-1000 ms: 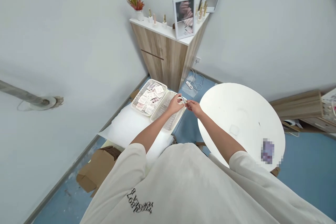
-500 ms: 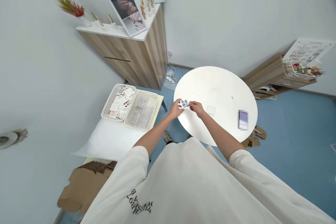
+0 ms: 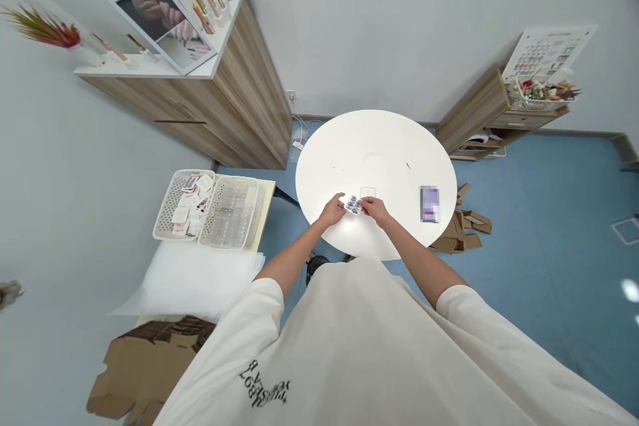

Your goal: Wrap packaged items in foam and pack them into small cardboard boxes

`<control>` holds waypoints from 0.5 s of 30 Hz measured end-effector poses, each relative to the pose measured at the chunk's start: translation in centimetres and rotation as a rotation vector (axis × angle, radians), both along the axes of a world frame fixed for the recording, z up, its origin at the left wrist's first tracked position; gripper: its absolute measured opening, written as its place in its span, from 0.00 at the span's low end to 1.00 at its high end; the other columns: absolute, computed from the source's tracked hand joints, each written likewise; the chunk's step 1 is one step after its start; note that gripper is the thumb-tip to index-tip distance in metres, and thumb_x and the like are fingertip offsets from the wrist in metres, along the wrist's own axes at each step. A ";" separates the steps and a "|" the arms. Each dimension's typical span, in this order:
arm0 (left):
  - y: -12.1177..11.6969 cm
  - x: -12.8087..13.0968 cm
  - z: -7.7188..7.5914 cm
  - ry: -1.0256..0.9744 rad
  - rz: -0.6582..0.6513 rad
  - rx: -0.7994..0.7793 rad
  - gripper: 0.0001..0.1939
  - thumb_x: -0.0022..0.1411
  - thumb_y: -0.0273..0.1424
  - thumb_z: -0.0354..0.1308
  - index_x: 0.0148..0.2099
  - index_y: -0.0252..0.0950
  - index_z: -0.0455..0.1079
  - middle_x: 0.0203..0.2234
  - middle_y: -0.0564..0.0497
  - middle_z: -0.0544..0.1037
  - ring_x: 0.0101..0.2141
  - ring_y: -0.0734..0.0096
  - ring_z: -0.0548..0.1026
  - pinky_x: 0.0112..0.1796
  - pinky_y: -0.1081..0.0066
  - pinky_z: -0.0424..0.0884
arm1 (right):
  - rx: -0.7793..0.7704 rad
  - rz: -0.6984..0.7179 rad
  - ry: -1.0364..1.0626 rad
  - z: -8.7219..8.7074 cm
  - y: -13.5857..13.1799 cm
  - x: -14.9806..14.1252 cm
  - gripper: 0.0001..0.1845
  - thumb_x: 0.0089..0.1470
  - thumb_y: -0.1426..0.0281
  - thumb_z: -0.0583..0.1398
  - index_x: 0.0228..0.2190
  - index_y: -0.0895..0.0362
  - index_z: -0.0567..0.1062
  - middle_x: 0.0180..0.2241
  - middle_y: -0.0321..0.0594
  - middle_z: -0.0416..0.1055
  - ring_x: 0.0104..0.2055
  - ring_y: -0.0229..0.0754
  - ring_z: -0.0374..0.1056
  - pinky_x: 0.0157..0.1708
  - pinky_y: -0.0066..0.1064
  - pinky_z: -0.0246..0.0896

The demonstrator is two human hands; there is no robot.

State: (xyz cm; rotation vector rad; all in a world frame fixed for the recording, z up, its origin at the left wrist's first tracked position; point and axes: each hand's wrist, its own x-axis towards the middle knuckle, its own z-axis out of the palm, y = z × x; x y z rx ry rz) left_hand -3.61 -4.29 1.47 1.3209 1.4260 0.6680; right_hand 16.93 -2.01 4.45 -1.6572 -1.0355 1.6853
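Note:
Over the near part of the round white table (image 3: 369,140), a small white card of dark blue press-on nails (image 3: 353,205) is held up between my hands. My left hand (image 3: 332,210) grips its left edge with thumb and fingers. The right edge is pinched by my right hand (image 3: 375,208). Just beyond my right hand lies a clear, shallow plastic case (image 3: 368,192), partly hidden by the fingers.
A blurred-out, phone-shaped object (image 3: 429,204) lies at the table's right. On the left, one white basket (image 3: 164,213) holds packets and cards, another (image 3: 254,213) clear plastic cases. White foam sheeting (image 3: 194,279) and cardboard (image 3: 144,366) are nearer. A wooden cabinet (image 3: 249,100) stands behind.
My view has turned to the right, so the table and baskets appear further left. The nail card is now tilted differently, with both hands still on it.

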 end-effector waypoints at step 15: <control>0.3 4.8 -3.1 -0.099 0.258 -0.260 0.18 0.58 0.24 0.59 0.52 0.35 0.70 0.44 0.43 0.80 0.41 0.66 0.79 0.44 0.65 0.73 | -0.054 -0.015 -0.105 -2.9 -2.9 5.0 0.11 0.42 0.64 0.70 0.26 0.55 0.75 0.21 0.36 0.74 0.25 0.38 0.69 0.28 0.29 0.67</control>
